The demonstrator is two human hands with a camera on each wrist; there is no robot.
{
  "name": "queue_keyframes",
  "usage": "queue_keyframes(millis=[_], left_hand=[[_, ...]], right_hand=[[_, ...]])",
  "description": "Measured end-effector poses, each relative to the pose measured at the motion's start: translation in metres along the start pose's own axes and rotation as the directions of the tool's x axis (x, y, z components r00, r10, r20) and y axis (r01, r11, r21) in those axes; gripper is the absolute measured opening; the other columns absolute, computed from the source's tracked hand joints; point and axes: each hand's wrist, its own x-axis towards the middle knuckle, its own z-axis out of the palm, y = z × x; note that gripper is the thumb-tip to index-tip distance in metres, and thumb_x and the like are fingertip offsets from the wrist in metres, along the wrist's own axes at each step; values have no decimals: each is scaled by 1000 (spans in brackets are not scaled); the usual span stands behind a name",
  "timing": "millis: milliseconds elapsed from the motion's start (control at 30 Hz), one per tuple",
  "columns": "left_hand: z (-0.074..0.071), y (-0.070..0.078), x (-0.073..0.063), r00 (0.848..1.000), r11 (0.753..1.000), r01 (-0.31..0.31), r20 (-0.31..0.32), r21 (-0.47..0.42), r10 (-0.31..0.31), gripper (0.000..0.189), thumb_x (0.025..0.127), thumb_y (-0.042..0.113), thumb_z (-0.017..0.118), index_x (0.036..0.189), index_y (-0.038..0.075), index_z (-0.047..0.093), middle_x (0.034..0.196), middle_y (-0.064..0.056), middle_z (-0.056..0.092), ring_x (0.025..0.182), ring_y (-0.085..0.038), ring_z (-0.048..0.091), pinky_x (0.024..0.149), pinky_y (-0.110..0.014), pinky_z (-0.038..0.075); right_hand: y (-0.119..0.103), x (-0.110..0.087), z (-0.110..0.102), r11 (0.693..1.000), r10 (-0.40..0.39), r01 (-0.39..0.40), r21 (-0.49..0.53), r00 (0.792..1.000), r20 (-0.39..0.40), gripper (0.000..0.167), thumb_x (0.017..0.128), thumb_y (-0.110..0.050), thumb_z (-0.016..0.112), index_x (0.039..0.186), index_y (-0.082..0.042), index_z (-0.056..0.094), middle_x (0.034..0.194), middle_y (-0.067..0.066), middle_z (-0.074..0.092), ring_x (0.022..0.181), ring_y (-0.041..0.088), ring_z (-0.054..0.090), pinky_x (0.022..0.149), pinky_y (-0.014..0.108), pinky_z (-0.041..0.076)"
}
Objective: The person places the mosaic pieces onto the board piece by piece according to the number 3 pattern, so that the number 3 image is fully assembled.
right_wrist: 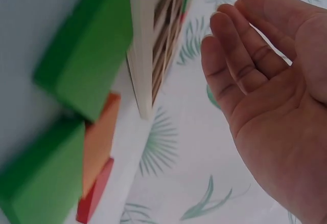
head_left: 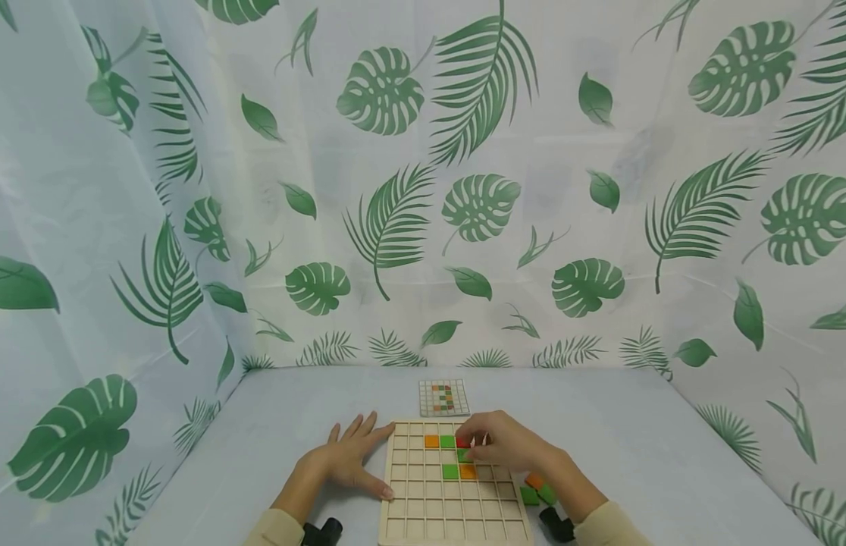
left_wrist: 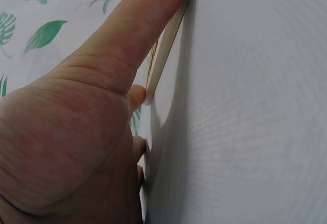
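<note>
A wooden grid board (head_left: 416, 508) lies on the table with coloured square tiles in its upper cells. In its second row sit an orange tile (head_left: 432, 441), a green tile (head_left: 447, 441) and a red tile (head_left: 462, 443). Below are more green tiles and another orange tile (head_left: 468, 472). My left hand (head_left: 344, 459) is spread flat beside the board, its thumb and a fingertip touching the left edge. My right hand (head_left: 508, 442) hovers over the board, fingertips at the red tile and the green tile (head_left: 463, 456) under it. Its fingers bend loosely, and no tile shows between them in the right wrist view.
Several loose tiles, among them a green tile (head_left: 529, 496), an orange tile (head_left: 534, 481) and a red tile (right_wrist: 94, 193), lie right of the board. A pattern card (head_left: 443, 409) lies behind the board. Leaf-print curtains (head_left: 409, 318) enclose the table.
</note>
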Motion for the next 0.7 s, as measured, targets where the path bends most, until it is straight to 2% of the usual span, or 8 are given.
queue_keyframes(millis=[133, 333, 433, 600, 700], left_hand=[[0, 0, 0, 1000, 1000, -1, 0, 4, 1, 123, 66, 77, 83, 166, 30, 28, 175, -17, 10, 162, -44, 5, 122, -78, -1], [1, -1, 0, 1000, 1000, 2, 2, 2, -2, 123, 66, 78, 82, 166, 30, 28, 175, -17, 10, 162, -44, 5, 122, -77, -1], [0, 0, 0, 1000, 1000, -2, 5, 2, 2, 123, 67, 78, 82, 166, 30, 27, 175, -18, 10, 162, -44, 5, 122, -78, -1], [-1, 1, 0, 1000, 1000, -3, 6, 4, 3, 123, 67, 77, 82, 166, 29, 27, 175, -18, 10, 162, -45, 5, 122, -78, -1], [-1, 1, -1, 1000, 1000, 4, 2, 9, -4, 122, 67, 76, 83, 166, 29, 28, 175, -18, 11, 162, -44, 6, 122, -78, -1]], right_hand=[[4, -6, -9, 1000, -5, 5, -3, 1000, -20, 30, 99, -15, 72, 127, -3, 71, 111, 10, 73, 89, 7, 63, 75, 24, 57], [11, -14, -19, 999, 21, -22, -29, 999, -43, 31, 98, -18, 74, 126, -4, 71, 109, 6, 74, 87, 6, 61, 73, 23, 56], [13, -17, -25, 999, 40, -41, -10, 998, -42, 30, 98, -17, 74, 125, -4, 72, 110, 9, 74, 89, 8, 62, 74, 24, 57], [15, -21, -32, 996, 90, -90, -3, 995, -31, 30, 97, -20, 75, 124, -6, 73, 109, 5, 74, 90, 11, 63, 75, 24, 56], [16, -24, -36, 996, 93, -93, -3, 995, -21, 30, 96, -18, 76, 123, -5, 73, 108, 6, 74, 90, 12, 63, 75, 24, 56]])
